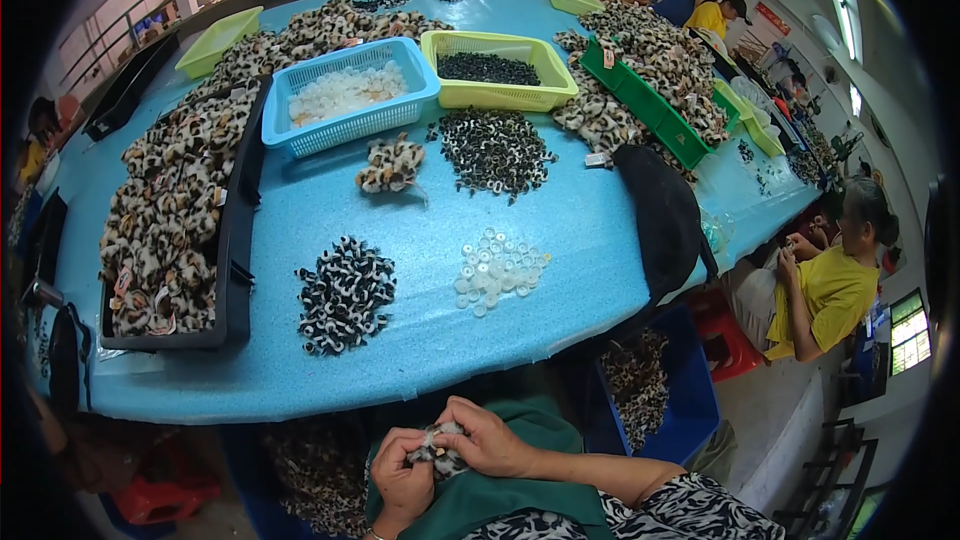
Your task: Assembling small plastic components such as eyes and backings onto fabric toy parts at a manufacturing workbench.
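Note:
Above my lap, over a green apron (535, 430), both hands pinch a small furry plush piece (447, 430) in grey, white and brown. My left hand (403, 480) is closed on its left side, and my right hand (492, 445) grips it from the right with the fingers meeting at the top. The fingers cover much of the piece. On the blue table (430, 360) beyond my hands lie a pile of small black-and-white curved parts (345, 295) and a heap of clear plastic discs (498, 272). Farther back rests a spotted plush bundle (390, 164).
A black crate (235, 270) of plush pieces stands left. Behind are a blue basket (345, 135) of clear discs and a yellow basket (500, 95) of dark parts. A black bag-like object (660, 225) hangs over the right edge. A blue bin (690, 420) and a seated co-worker (825, 290) are right.

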